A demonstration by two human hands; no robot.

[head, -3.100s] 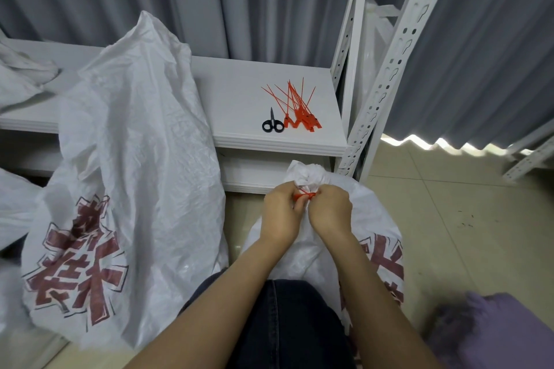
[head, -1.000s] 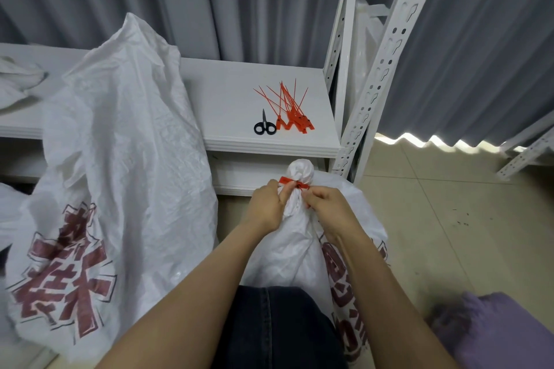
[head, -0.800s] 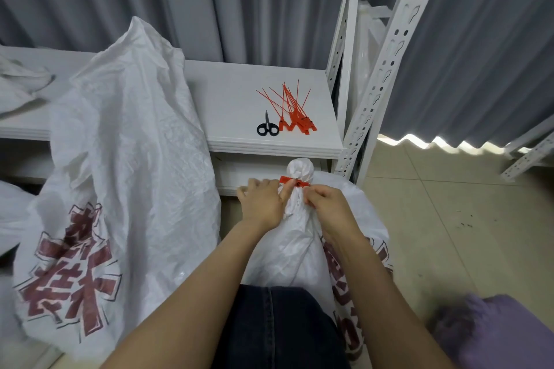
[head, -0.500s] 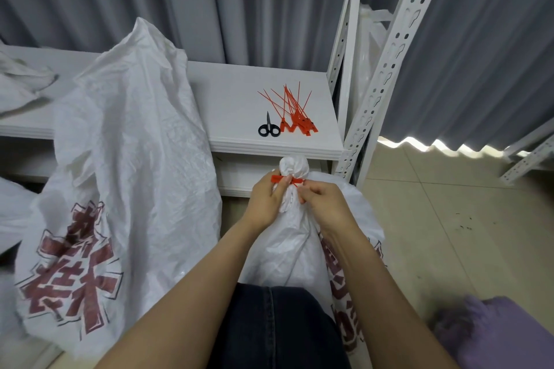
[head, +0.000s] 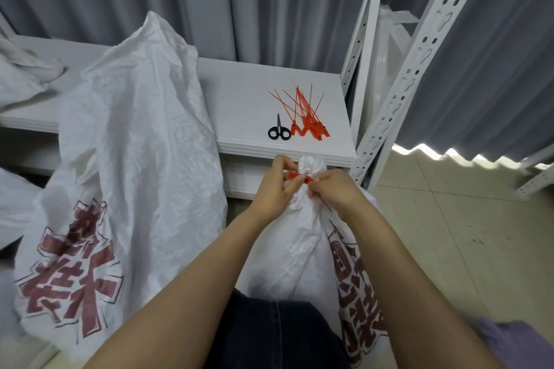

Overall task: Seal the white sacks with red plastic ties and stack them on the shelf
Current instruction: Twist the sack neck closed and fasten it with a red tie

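Currently: left hand (head: 274,189) and right hand (head: 337,192) both pinch the red tie (head: 295,176) looped across the upright neck of the sack (head: 299,243) between them. The tie's tail lies right-hand side, so the right probably pulls. The shelf (head: 245,117) is just beyond the grip.

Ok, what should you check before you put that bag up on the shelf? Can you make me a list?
1. The red tie goes around the bunched neck of the small sack: ok.
2. Tie pulled fully tight: cannot tell. The left hand and right hand pinch it and cover the lock.
3. Tie's long tail trimmed: not ok. A thin red tail hangs below the right hand.
4. The scissors are handy: ok. They lie on the shelf beside the spare ties.
5. The big sack on the left is sealed: not ok. No tie shows on it.
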